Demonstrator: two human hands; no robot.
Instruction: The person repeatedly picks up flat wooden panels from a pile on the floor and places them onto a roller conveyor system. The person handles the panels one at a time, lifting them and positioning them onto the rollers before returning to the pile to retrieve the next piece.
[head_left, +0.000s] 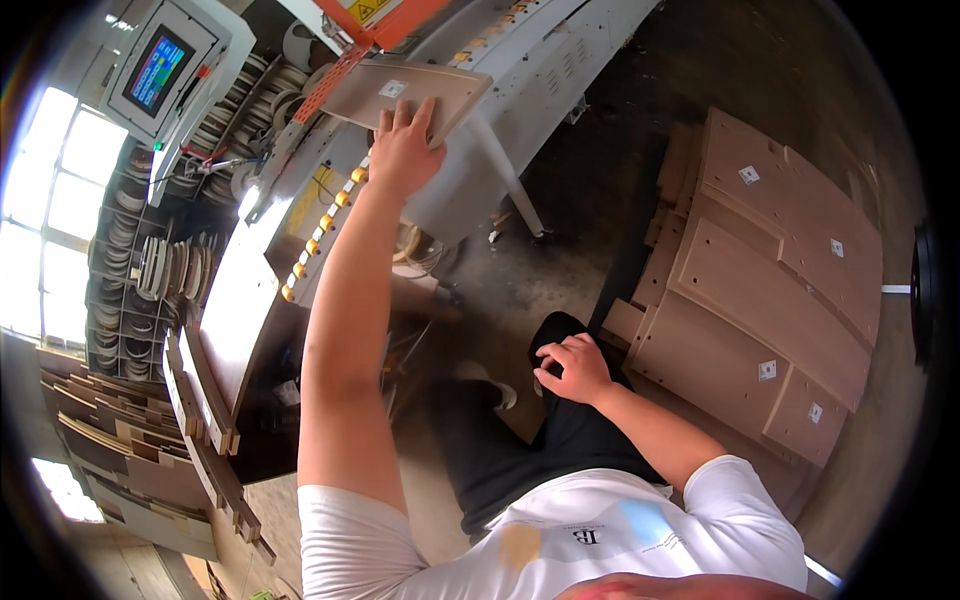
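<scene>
My left hand [405, 155] is stretched far forward, its fingers spread on the top of a flat brown panel [450, 88] with a small white label. The thumb is at the panel's near right edge. That panel lies on the bed of a grey machine [520, 75], beside an orange perforated guard [330, 85]. Close to my body, my right hand [578, 370] rests on my black-trousered knee, holding nothing, its fingers loosely bent and apart.
On the right stands a stack of brown labelled panels [740, 290]. Yellow rollers [320, 235] line the machine's near edge. A control screen [160, 68] is at upper left, above racks of coiled edging strip [170, 268]. More boards [120, 430] lean at lower left.
</scene>
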